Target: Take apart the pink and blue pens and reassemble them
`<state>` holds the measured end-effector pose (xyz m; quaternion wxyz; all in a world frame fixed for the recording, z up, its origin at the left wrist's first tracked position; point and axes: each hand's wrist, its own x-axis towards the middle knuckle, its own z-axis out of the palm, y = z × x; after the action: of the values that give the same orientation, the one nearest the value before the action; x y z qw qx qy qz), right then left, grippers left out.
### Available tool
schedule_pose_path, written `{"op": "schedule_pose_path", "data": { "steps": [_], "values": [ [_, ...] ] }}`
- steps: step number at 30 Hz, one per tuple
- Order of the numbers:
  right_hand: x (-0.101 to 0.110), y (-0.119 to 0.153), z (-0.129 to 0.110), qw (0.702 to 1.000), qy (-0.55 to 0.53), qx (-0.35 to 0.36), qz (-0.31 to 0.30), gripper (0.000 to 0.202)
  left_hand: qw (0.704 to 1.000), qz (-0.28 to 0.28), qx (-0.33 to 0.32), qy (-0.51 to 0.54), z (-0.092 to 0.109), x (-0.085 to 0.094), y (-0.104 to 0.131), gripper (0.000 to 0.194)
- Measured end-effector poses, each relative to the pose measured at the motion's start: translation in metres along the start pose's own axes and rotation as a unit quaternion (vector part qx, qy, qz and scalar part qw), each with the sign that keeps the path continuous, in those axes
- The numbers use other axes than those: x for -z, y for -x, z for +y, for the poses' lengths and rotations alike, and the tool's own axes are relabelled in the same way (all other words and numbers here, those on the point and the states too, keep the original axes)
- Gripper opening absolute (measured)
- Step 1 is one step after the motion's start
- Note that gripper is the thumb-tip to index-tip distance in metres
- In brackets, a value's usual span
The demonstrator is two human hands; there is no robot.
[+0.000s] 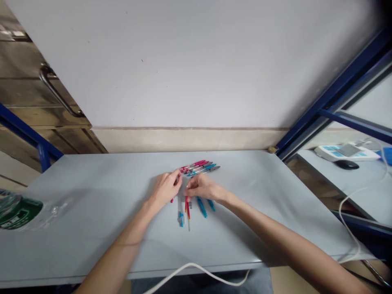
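Several pens (200, 166) with pink, blue and grey parts lie in a slanted group just beyond the hands. My left hand (168, 185) is closed, with a small pink tip showing below its fingers; what it grips is mostly hidden. The fingers of my right hand (199, 188) pinch the top of a thin red refill (186, 203). Another red refill (188, 212) lies beside it, pointing toward the table's front. To their left is a clear piece with a blue end (181, 219). Blue pen parts (202, 207) rest below my right hand.
A green-labelled plastic bottle (21, 211) lies at the table's left. White cable (192, 264) loops across the front edge. Blue metal frames (330, 90) flank the grey table (101, 192). A black mouse (346, 164) and white device (346, 152) sit on the right-hand surface.
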<state>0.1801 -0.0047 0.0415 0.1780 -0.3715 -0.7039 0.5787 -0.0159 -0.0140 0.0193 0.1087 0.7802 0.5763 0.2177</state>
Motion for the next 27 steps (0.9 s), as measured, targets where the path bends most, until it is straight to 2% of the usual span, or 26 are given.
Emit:
{"op": "schedule_pose_path", "data": {
  "steps": [7,15,22,27],
  "values": [
    [-0.010,-0.006,-0.002,0.990,0.124,-0.042,0.053,0.018,1.000,0.005,0.009,-0.023,0.001,0.000,0.000,0.018],
    [-0.014,-0.007,-0.004,0.976,0.203,-0.058,0.060,0.019,0.998,-0.003,0.045,-0.036,0.002,0.003,-0.001,0.017],
    [-0.018,-0.003,-0.016,0.971,0.222,-0.060,0.072,0.013,0.998,-0.015,0.048,-0.049,0.003,0.005,-0.001,0.018],
    [-0.022,-0.001,-0.013,0.967,0.233,-0.054,0.088,0.013,0.997,-0.023,0.050,-0.049,0.004,0.005,0.000,0.019]
  ]
}}
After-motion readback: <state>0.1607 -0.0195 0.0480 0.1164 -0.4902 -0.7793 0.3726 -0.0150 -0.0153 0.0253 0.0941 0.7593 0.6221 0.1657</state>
